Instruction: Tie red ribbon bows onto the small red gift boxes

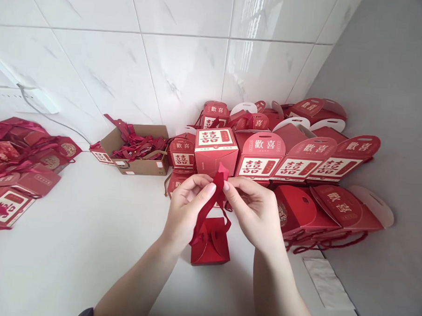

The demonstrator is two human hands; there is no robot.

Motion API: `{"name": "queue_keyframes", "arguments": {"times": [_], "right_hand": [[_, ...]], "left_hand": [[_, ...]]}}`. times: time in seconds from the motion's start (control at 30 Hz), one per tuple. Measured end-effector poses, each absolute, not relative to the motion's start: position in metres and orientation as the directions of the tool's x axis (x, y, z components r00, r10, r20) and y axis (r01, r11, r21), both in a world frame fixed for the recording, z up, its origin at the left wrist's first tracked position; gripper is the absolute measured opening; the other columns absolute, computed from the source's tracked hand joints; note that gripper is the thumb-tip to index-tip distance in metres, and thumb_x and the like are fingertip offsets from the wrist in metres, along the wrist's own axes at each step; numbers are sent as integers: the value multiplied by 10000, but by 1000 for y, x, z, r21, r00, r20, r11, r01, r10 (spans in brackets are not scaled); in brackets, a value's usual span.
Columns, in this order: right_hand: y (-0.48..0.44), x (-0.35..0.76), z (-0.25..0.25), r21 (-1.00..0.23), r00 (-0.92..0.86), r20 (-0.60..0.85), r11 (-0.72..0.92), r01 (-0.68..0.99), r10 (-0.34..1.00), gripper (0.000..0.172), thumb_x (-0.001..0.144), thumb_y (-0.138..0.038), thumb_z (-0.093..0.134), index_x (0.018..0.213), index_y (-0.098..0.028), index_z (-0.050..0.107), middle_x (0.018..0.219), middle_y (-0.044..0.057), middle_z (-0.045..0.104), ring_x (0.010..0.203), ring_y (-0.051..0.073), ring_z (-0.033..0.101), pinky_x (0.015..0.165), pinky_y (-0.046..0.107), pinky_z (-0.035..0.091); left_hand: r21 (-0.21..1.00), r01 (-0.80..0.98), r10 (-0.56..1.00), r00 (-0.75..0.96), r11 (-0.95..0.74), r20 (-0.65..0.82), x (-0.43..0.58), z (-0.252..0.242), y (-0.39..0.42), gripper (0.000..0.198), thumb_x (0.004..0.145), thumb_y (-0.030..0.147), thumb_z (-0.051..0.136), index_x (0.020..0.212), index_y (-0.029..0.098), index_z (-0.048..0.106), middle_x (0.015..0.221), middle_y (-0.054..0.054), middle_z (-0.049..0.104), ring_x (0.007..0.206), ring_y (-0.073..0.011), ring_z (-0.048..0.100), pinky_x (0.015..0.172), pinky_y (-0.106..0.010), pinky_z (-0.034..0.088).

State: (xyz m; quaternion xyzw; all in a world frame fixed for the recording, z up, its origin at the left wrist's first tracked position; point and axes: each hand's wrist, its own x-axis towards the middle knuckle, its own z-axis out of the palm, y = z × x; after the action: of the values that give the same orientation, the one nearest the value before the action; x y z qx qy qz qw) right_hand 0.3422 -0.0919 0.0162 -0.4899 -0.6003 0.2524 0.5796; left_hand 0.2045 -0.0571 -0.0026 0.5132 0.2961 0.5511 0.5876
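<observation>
A dark red ribbon is pinched between my two hands, its upper part crossed or folded near my fingertips. My left hand is closed on one side of it, thumb against fingers. From the other side, my right hand grips the ribbon the same way. Below the hands a small red gift box stands on the white table, its curved top flaps folded in. The ribbon hangs down to this box; where it passes through the top is partly hidden by my left hand.
Stacks of red gift boxes fill the back right against the wall. An open cardboard box holds a heap of red ribbons. More red boxes lie at left. A white tissue pack lies at right; a cable runs along the wall.
</observation>
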Motion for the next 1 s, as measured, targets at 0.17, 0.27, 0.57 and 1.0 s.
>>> {"name": "queue_keyframes", "arguments": {"times": [0.17,0.27,0.57,1.0], "right_hand": [[-95,338,18,-842,112,485,428,329,867,183,925,-290,579,927,-222,749,857,32,716,760,157,644,669,262,489],[-96,338,20,-827,93,497,438,353,863,161,904,-294,617,946,-214,749,859,25,722,751,147,645,673,255,489],[-89,339,15,-888,157,439,401,223,885,212,894,-342,629,755,-206,716,730,16,646,678,140,573,609,261,451],[-87,342,16,-906,218,424,414,93,879,205,876,-352,648,734,-218,708,785,31,657,811,179,620,720,298,501]], "left_hand": [[897,-425,956,190,-126,224,213,-7,-60,104,884,283,640,836,192,620,828,3,621,813,-112,593,771,-219,490],[897,-415,954,175,-154,245,214,-8,-61,94,875,266,656,828,196,615,810,13,612,779,-96,576,747,-202,483],[927,-279,937,169,-252,305,211,-5,-62,131,860,289,670,821,189,596,783,5,601,745,-106,567,700,-207,477],[921,-19,886,269,-388,379,204,-2,-64,100,838,266,683,786,185,656,751,-14,656,702,-148,606,668,-263,503]]}}
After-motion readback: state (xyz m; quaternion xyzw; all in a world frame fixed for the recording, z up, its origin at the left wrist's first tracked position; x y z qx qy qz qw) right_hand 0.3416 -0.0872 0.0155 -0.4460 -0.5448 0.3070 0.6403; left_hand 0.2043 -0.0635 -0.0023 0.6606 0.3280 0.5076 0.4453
